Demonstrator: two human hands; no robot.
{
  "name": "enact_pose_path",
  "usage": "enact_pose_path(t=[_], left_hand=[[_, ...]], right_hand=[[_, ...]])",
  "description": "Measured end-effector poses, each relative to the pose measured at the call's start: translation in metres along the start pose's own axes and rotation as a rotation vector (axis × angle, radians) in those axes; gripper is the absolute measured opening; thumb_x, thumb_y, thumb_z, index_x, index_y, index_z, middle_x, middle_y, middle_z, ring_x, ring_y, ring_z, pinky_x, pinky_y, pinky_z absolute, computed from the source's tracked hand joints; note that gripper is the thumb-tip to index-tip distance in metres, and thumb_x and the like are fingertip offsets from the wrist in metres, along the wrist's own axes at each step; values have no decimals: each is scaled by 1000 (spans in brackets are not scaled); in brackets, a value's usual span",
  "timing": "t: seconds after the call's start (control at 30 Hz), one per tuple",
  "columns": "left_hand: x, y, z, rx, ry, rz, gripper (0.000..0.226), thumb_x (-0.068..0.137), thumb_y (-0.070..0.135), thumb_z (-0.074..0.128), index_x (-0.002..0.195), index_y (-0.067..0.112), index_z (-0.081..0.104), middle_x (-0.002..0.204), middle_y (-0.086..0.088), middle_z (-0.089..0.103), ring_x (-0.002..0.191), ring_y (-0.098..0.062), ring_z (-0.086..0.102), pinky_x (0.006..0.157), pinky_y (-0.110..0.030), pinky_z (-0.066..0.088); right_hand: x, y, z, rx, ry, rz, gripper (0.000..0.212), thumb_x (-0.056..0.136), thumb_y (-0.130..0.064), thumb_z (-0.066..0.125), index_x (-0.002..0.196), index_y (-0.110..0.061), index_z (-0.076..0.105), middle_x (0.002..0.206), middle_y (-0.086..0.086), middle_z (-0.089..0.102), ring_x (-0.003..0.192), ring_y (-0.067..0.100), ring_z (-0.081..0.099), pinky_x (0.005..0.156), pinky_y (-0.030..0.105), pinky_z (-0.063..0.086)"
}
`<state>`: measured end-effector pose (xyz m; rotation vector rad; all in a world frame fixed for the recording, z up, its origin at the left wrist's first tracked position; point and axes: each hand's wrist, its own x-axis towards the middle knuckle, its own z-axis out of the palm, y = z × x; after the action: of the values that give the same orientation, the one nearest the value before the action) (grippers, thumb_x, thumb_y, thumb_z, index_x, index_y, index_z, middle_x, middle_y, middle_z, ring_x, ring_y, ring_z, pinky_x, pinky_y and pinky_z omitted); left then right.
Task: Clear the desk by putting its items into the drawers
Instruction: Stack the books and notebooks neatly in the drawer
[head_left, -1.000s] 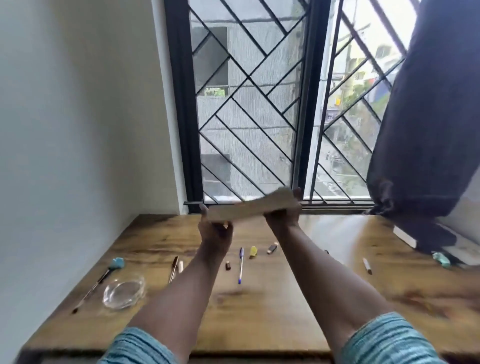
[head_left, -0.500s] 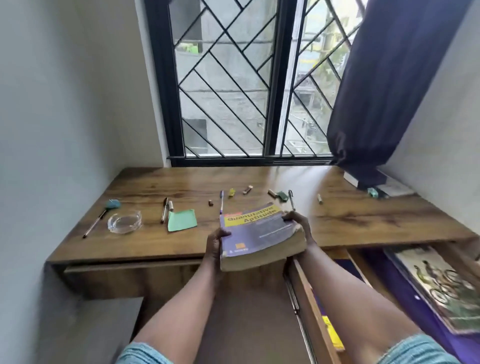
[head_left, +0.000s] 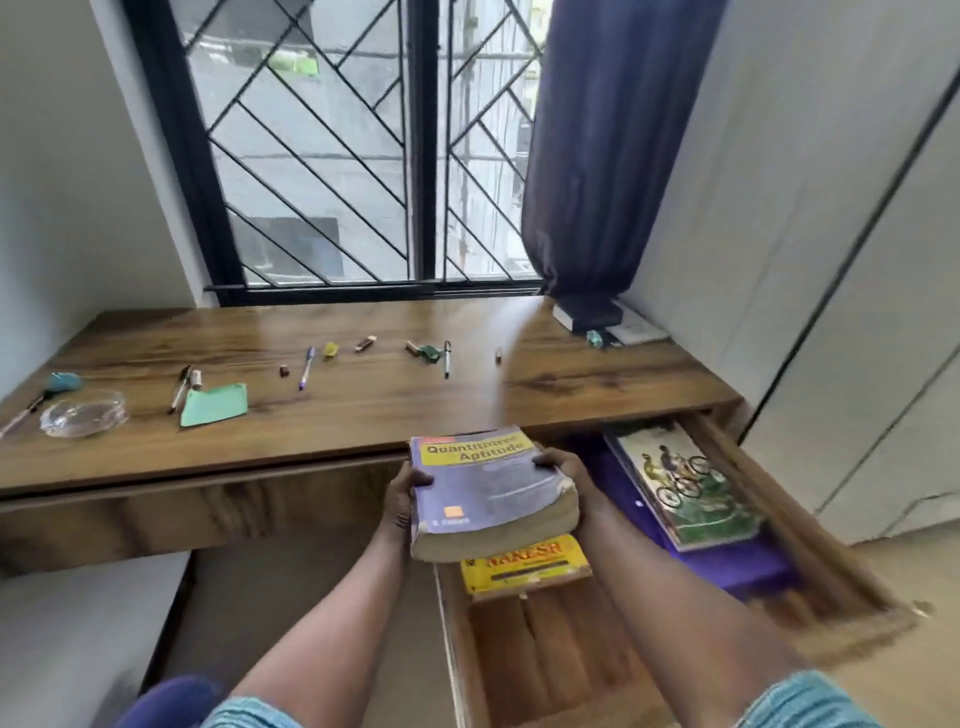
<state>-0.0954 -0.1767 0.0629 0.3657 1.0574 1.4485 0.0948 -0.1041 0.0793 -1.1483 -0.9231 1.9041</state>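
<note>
You hold the thick book (head_left: 485, 488) flat between both hands, your left hand (head_left: 402, 501) clamped on its 9 o'clock edge and your right hand (head_left: 563, 470) on its 3 o'clock edge, just over the near left of the open drawer (head_left: 810, 525). Its cover reads "Quantitative Aptitude"; beneath it lies a yellow book (head_left: 524, 569) marked "NAKESH". Bare drawer floor lies open at 6 o'clock, a bicycle-cover book (head_left: 685, 483) at 3 o'clock, and the desk (head_left: 363, 405) edge at 12.

Bright daylight from the window (head_left: 363, 156), desk (head_left: 363, 410) glare, blurred, warped edges.
</note>
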Motion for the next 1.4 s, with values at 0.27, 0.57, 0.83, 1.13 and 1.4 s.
enact_pose_path(t=[0.27,0.57,0.83,1.13,1.4], left_hand=[[2,-90,46,157,67,-33,46,53,6,59,99,-1,55,99,-24,58,79,-34,60,74,-39,49],[22,-95,75,476,128,-92,28,79,-18,47,98,-1,57,91,-18,67,79,-33,64,67,-34,53],[107,-91,43,731,279,-126,18,73,-10,57,84,3,61,97,-22,68,94,-36,65,87,-47,51],[131,-91,35,860,422,-47,26,76,-8,54,87,14,62,93,-11,69,83,-28,64,73,-33,52],[131,-95,39,1142,501,-84,35,89,0,44,119,8,59,116,-19,65,108,-37,59,87,-34,47]], right_hand=[[-27,-9,-105,-293,-59,119,38,81,14,38,110,-2,57,91,13,65,74,25,65,65,30,52],[14,-7,-138,-254,-19,99,47,80,26,38,95,-13,59,85,12,64,74,24,61,50,23,54],[90,20,-124,-340,164,184,24,73,21,51,62,0,56,70,17,61,67,29,60,81,41,52],[134,37,-109,-341,133,207,24,82,19,50,86,-3,59,73,11,61,63,22,59,57,25,50],[135,49,-103,-656,131,129,32,88,3,58,118,-8,56,101,11,66,74,15,60,53,13,49]])
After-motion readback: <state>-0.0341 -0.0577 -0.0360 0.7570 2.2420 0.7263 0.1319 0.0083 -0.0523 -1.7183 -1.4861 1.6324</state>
